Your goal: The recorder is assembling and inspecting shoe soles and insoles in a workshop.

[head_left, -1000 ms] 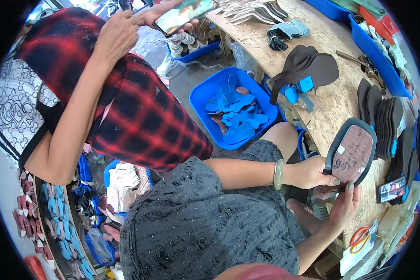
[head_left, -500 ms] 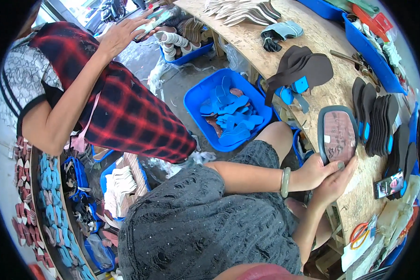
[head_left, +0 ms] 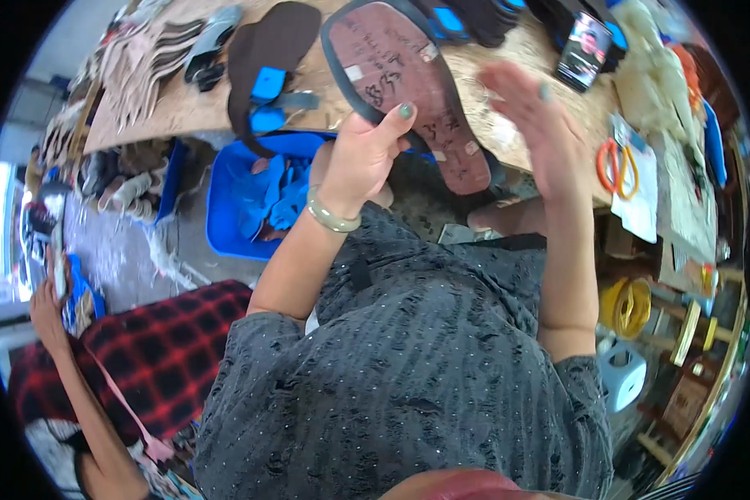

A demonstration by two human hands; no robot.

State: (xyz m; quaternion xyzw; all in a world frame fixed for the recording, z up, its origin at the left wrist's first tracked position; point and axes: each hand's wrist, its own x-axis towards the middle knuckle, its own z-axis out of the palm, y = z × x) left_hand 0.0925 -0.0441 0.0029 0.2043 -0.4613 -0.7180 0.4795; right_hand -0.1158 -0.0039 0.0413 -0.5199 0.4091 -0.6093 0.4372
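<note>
My left hand [head_left: 360, 160] grips the edge of a shoe sole [head_left: 387, 58], with the thumb lying across its face. That sole has a dark rim and a reddish-brown board marked with handwriting and small pale patches. It slants over the front edge of the workbench [head_left: 483, 125]. To its right, my right hand [head_left: 542, 125] is raised, fingers stretched out and slightly blurred, holding nothing. Dark brown sole pieces [head_left: 275, 42] with bright blue patches lie on the bench left of the held sole.
Below the bench, a blue basket [head_left: 223, 218] holds blue cut-outs. Orange-handled scissors [head_left: 617, 171] and a phone [head_left: 586, 52] are at the right. Pale strips [head_left: 154, 62] lie at the left. A person in a red checked apron [head_left: 154, 358] is close on my left.
My view has swung to the right. My right hand has let go of the sole and moved apart from it; my left hand still holds it, now turned lengthwise.
</note>
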